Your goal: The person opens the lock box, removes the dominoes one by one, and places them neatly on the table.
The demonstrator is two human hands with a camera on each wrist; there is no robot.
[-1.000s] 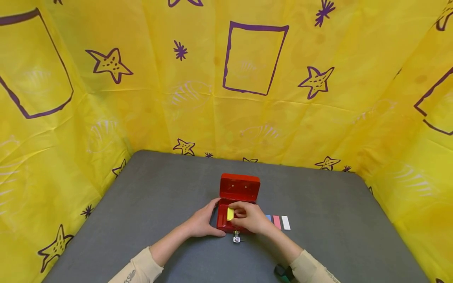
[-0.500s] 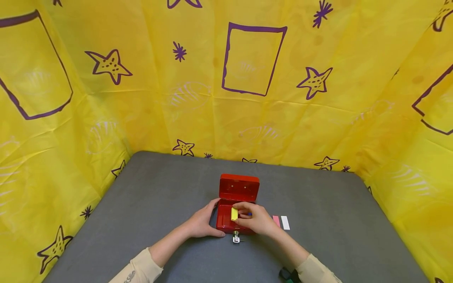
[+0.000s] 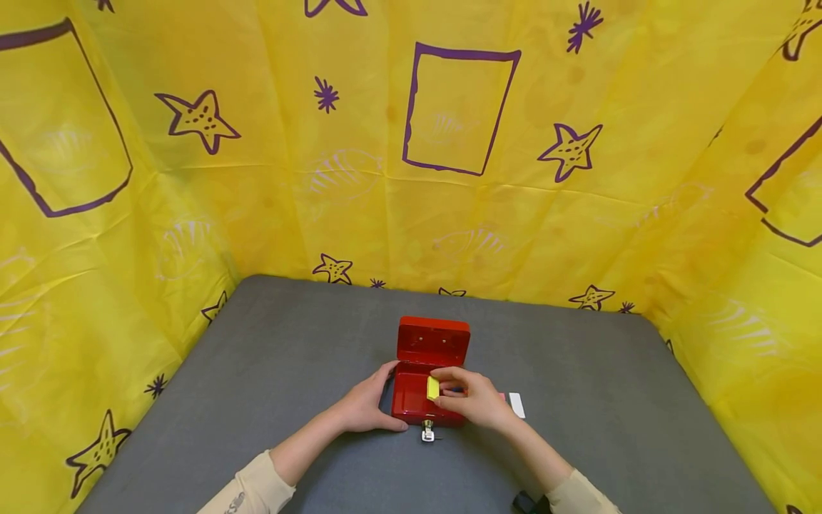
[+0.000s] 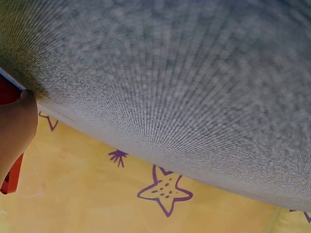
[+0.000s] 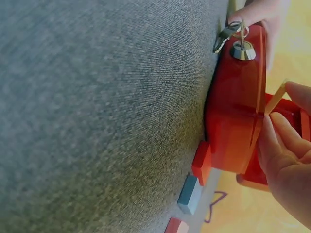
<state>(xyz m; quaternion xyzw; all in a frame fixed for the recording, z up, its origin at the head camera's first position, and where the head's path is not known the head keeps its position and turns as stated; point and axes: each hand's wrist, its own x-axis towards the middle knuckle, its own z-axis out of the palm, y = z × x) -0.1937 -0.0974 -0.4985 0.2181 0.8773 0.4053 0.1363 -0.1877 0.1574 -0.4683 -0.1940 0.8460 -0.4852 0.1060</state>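
Note:
A red metal cash box stands with its lid raised at the back. My left hand holds the box's left side, its thumb at the front corner and its fingers at the back corner. In the left wrist view, just part of this hand shows against the box. Between thumb and fingertips, my right hand pinches a small yellow block at the box's opening. The right wrist view shows that yellow block at the rim; whether it touches the inside cannot be told.
A key sits in the lock at the box's front. On the grey table, a red block, a blue block and a pink block lie beside the box. Farther right lies a white block.
My right hand has moved rightward over the box with the yellow block, now hiding more of the blocks on the table. The left hand has stayed on the box.

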